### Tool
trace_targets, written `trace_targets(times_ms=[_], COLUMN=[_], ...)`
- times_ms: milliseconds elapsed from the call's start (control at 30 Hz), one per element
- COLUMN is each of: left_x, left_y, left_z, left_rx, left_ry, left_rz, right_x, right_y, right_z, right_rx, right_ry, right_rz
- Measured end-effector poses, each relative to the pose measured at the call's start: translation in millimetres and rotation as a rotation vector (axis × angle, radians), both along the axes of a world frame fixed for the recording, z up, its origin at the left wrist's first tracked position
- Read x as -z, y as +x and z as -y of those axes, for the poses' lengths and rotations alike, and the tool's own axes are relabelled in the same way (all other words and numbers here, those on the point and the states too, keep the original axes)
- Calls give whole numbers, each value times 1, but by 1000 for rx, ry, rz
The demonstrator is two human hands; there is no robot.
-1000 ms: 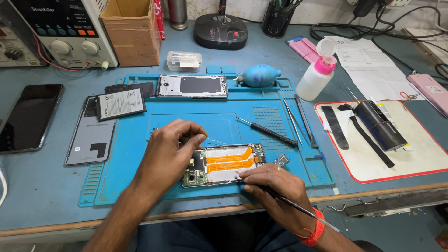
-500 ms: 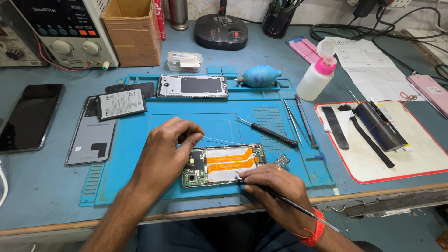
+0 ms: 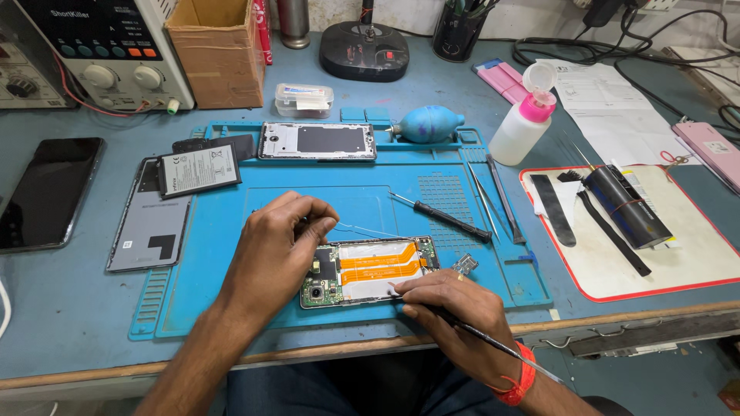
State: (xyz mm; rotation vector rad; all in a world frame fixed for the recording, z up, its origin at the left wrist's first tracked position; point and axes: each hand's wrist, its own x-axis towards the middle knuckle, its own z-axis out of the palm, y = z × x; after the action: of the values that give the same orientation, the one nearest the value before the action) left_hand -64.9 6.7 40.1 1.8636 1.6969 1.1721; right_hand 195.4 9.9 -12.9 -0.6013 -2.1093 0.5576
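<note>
A blue-grey workbench [image 3: 69,323] is carrying a blue repair mat [image 3: 354,204], with gear lining the wall behind. Nearest the viewer, the right hand [image 3: 451,312] is curling closed around a thin dark tool [image 3: 493,345], pen-fashion, its tip meeting the lower edge of the opened phone [image 3: 368,270]. That phone is lying flat near the mat's front edge, back cover off, 2 orange flex ribbons crossing its white middle and a camera showing at its left end. The left hand [image 3: 274,250] is arching over the phone's left end, fingers bent and pinched together at its upper edge; what they are pinching is too small to tell. Just right of the phone, a small metal part [image 3: 465,265] is lying on the mat. Further up, a black screwdriver [image 3: 441,216] is lying at an angle, with tweezers [image 3: 484,202] beside it. Left of the mat's centre, a grey back cover [image 3: 149,223] and a battery [image 3: 199,170] are resting. At the mat's far edge, a second phone frame [image 3: 317,142] is sitting beside a blue air blower [image 3: 428,124]. A pink-capped bottle [image 3: 523,123] is standing to the right, and a black phone [image 3: 45,192] is lying far left.
</note>
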Motion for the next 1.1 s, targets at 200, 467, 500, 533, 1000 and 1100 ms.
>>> trace_targets(times_ms=[200,467,500,533,1000,1100], left_x=[2,3,3,3,-1,-1], left_y=[2,2,2,2,5,5], left_z=[-1,-2,-2,-2,1,1], left_rx=[-8,-3,-4,-1,22,28], left_ry=[-24,-56,-57,-59,-51,-39], left_rz=[70,152,149,152,131,127], right_x=[0,-1,-1,-1,0,0], right_y=[0,0,-1,-1,-1,-1], right_z=[0,1,1,1,0,0], right_rx=[0,-4,-6,-4,-11,-19], right_ry=[-5,-13,-15,-15,-21,-12], right_rz=[-6,-3,-4,-5,-8,-12])
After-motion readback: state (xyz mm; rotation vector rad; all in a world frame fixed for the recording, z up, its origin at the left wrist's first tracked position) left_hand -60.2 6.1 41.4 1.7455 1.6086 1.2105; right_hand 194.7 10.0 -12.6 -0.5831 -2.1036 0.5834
